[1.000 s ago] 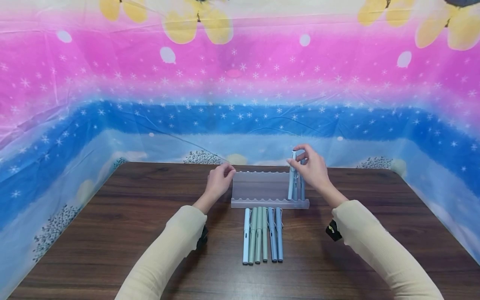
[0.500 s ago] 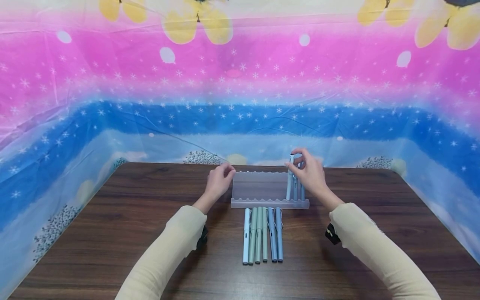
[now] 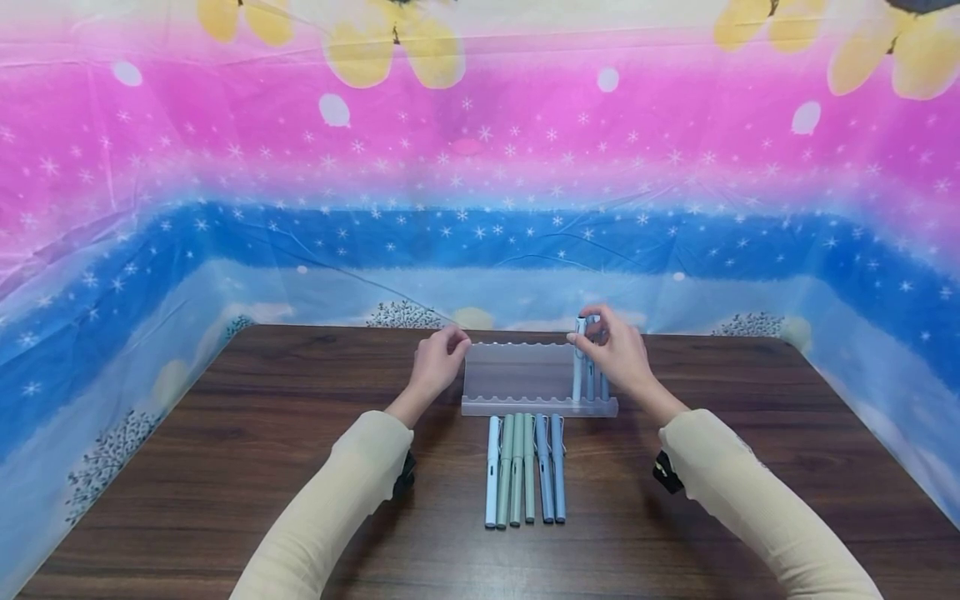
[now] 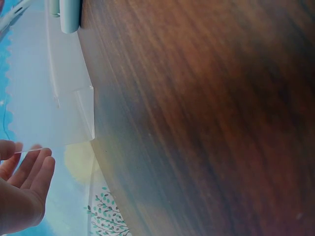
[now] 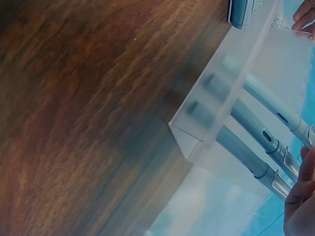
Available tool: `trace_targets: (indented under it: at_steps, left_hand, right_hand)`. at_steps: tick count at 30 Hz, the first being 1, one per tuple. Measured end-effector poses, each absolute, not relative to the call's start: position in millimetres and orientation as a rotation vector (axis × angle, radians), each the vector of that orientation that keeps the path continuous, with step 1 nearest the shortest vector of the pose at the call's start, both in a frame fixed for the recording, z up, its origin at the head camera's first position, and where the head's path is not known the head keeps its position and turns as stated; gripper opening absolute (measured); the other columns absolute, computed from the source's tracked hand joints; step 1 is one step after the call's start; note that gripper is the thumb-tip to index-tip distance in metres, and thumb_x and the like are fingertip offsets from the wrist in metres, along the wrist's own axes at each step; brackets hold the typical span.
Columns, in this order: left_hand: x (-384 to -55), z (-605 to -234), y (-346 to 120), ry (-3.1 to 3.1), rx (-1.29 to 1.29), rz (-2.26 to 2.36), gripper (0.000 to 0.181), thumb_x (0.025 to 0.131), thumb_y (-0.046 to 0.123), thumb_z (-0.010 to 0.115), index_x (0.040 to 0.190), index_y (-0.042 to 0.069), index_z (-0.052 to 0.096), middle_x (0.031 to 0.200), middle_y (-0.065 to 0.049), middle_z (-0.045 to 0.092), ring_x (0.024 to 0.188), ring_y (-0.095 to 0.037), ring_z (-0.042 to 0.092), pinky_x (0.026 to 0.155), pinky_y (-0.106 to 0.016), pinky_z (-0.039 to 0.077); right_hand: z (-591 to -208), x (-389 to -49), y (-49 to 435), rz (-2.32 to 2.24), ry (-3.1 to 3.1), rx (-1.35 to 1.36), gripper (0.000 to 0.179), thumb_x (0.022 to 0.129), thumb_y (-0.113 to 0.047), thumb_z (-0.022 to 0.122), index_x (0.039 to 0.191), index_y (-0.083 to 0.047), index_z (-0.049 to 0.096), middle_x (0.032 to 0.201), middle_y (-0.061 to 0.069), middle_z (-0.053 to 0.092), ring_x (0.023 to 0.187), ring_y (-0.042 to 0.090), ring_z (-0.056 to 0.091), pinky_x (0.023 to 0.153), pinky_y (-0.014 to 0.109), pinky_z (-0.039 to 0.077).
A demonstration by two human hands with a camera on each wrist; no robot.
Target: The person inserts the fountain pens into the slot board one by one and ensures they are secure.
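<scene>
A clear pen rack (image 3: 517, 371) with scalloped edges stands on the table. My left hand (image 3: 437, 362) pinches its upper left corner between thumb and fingers, as the left wrist view also shows. At the rack's right end, my right hand (image 3: 621, 354) pinches the top of a pale blue pen (image 3: 577, 379). That pen stands nearly upright, its lower end behind the rack's front lip in the right wrist view. Beside it, two darker blue pens lean in the rack, a middle pen (image 5: 253, 125) and an end pen (image 5: 241, 150), partly hidden by my right hand in the head view.
In front of the rack lies a row of capped pens: one pale blue pen (image 3: 492, 483), several green pens (image 3: 517, 475) and two blue pens (image 3: 547, 479). They rest on a dark wooden table (image 3: 300, 383). A printed cloth backdrop (image 3: 480, 233) rises behind the table and along its sides.
My right hand has moved down and slightly left, lowering the pale blue pen into the rack. My left hand stays at the rack's corner.
</scene>
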State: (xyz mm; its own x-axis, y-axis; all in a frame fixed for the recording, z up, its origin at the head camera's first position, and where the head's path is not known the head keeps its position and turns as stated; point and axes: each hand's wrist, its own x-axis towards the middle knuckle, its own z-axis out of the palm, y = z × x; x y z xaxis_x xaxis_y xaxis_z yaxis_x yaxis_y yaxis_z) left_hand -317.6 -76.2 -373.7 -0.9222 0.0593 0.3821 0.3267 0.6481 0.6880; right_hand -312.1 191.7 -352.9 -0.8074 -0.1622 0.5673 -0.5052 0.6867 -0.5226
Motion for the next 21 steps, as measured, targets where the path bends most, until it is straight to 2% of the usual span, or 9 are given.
trace_targets:
  at_steps: [10, 16, 21]
  left_hand:
    - [-318.8, -372.9, -76.0, -2.542, -0.303, -1.162, 0.012, 0.088, 0.016, 0.053, 0.089, 0.007, 0.061, 0.087, -0.005, 0.063, 0.079, -0.021, 0.056, 0.076, -0.037, 0.04]
    - [-318.4, -373.9, -76.2, -2.533, -0.309, -1.164, 0.011, 0.088, 0.015, 0.053, 0.089, 0.007, 0.061, 0.09, -0.006, 0.063, 0.081, -0.021, 0.056, 0.077, -0.038, 0.039]
    - [-317.0, -373.9, -75.9, -2.537, -0.306, -1.163, 0.011, 0.089, 0.016, 0.053, 0.089, 0.007, 0.061, 0.09, -0.006, 0.063, 0.081, -0.021, 0.056, 0.077, -0.038, 0.04]
  right_hand:
    - [-349.0, -312.0, 198.8, 0.971, -2.482, 0.578, 0.037, 0.082, -0.028, 0.063, 0.113, -0.01, 0.051, 0.08, 0.004, 0.059, 0.057, 0.017, 0.052, 0.048, 0.031, 0.04]
    - [-349.0, -315.1, 208.8, 0.959, -2.537, 0.653, 0.042, 0.081, -0.014, 0.064, 0.12, -0.01, 0.049, 0.071, 0.002, 0.053, 0.054, 0.016, 0.048, 0.049, 0.032, 0.039]
    - [-352.6, -319.5, 215.6, 0.95, -2.571, 0.673, 0.045, 0.082, -0.012, 0.062, 0.124, -0.011, 0.047, 0.064, 0.001, 0.051, 0.051, 0.016, 0.045, 0.047, 0.032, 0.038]
